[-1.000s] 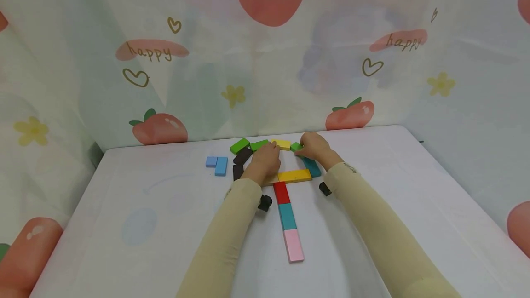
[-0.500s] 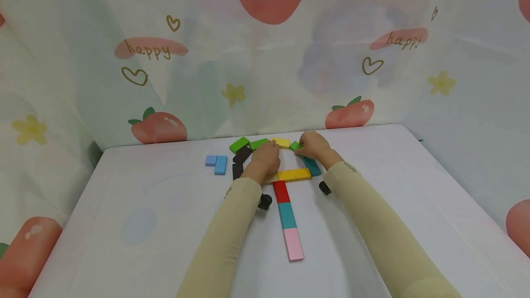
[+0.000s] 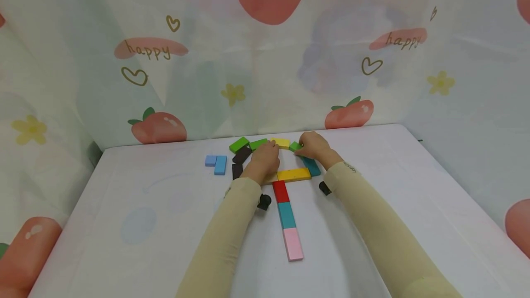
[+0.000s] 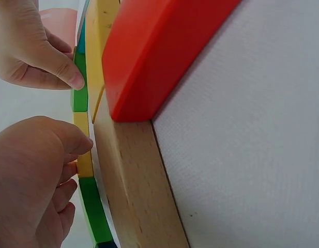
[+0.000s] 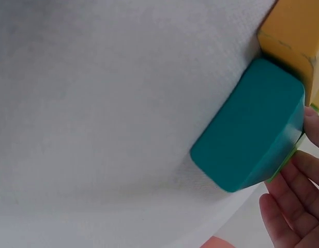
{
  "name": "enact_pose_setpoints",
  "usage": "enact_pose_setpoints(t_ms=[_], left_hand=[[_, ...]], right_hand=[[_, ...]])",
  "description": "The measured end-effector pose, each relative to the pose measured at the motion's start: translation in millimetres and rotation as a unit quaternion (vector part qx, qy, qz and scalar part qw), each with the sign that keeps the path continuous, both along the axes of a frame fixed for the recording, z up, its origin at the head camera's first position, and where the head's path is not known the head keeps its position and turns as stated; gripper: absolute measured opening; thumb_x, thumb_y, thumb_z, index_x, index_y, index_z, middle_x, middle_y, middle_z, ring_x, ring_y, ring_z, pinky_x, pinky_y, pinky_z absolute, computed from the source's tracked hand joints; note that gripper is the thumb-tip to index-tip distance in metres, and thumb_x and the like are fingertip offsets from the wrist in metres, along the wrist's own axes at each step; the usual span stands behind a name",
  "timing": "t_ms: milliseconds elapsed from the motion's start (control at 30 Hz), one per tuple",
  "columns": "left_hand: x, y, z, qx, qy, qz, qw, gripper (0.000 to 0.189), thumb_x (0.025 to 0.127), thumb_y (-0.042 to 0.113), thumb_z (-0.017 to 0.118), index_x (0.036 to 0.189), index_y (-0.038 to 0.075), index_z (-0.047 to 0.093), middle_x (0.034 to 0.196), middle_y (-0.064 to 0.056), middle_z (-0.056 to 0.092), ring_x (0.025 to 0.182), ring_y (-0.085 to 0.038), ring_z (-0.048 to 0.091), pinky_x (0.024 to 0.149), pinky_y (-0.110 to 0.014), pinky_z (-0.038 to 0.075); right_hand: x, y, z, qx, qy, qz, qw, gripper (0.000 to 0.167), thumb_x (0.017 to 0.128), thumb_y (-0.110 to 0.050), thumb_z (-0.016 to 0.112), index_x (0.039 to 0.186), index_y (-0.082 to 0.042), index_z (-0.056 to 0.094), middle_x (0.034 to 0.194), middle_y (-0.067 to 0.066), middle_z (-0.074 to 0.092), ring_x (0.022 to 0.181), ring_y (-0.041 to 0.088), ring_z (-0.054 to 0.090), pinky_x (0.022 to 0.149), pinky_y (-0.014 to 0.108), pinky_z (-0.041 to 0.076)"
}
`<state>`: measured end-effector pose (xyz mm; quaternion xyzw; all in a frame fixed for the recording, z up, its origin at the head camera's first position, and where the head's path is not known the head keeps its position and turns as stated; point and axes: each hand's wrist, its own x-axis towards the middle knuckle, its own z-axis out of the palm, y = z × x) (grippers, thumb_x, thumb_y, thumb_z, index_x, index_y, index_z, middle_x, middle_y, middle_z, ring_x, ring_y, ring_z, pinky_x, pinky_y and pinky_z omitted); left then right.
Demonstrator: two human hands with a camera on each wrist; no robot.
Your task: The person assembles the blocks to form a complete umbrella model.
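While two beige sleeves [image 3: 217, 238] reach in from the near edge, a pink block [image 3: 293, 244], a turquoise block [image 3: 286, 215] and a red block [image 3: 281, 191] lie end to end in a line on the white surface [image 3: 174, 261]. Beyond the red one, a plain wooden block [image 4: 141, 175] and an orange block [image 3: 294, 175] form a crosspiece. A teal block [image 3: 312, 167] slants just beside the orange one's right end; well to the left lie two light blue blocks [image 3: 221, 165], and two dark blocks [image 3: 242, 155] stand nearer the crosspiece. Farther on, the left hand [image 3: 266, 159] has its grip pinching a yellow block [image 3: 281, 143], while the grip of the right hand [image 3: 315, 145] holds a small green block [image 3: 295, 146] between thumb and fingers, at the teal block's far end. Left of the yellow one sit two more green pieces [image 3: 239, 145]. Behind hangs a strawberry-printed cloth [image 3: 273, 77].
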<state>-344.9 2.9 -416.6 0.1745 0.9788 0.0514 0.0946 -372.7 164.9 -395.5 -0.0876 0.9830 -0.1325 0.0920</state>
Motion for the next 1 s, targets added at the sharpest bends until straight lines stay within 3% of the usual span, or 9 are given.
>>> enact_pose_setpoints(t_ms=[467, 733, 1000], left_hand=[[1.0, -0.4, 2.5, -0.011, 0.012, -0.002, 0.9999, 0.049, 0.095, 0.025, 0.048, 0.140, 0.008, 0.038, 0.146, -0.006, 0.030, 0.134, -0.020, 0.024, 0.107, -0.034, 0.021], [1.0, -0.1, 1.9, -0.038, 0.019, -0.016, 0.9990, 0.048, 0.097, 0.024, 0.042, 0.141, 0.006, 0.035, 0.149, -0.007, 0.025, 0.137, -0.019, 0.017, 0.109, -0.032, 0.013], [1.1, 1.0, 1.3, -0.039, 0.019, -0.015, 0.9990, 0.049, 0.096, 0.025, 0.044, 0.140, 0.006, 0.036, 0.147, -0.007, 0.028, 0.136, -0.020, 0.019, 0.109, -0.033, 0.015]], right_hand=[[-1.2, -0.1, 0.5, -0.004, 0.001, -0.001, 1.0000, 0.036, 0.080, -0.023, 0.072, 0.103, 0.003, 0.066, 0.087, 0.011, 0.061, 0.076, 0.024, 0.051, 0.067, 0.030, 0.045], [-2.6, -0.2, -4.0, -0.005, -0.003, -0.016, 0.9999, 0.038, 0.081, -0.026, 0.071, 0.105, 0.003, 0.064, 0.093, 0.012, 0.061, 0.079, 0.025, 0.051, 0.072, 0.033, 0.046], [-0.2, -0.2, -3.5, -0.004, -0.001, -0.017, 0.9998, 0.037, 0.082, -0.026, 0.070, 0.105, 0.003, 0.064, 0.092, 0.012, 0.061, 0.079, 0.025, 0.051, 0.072, 0.033, 0.046]])
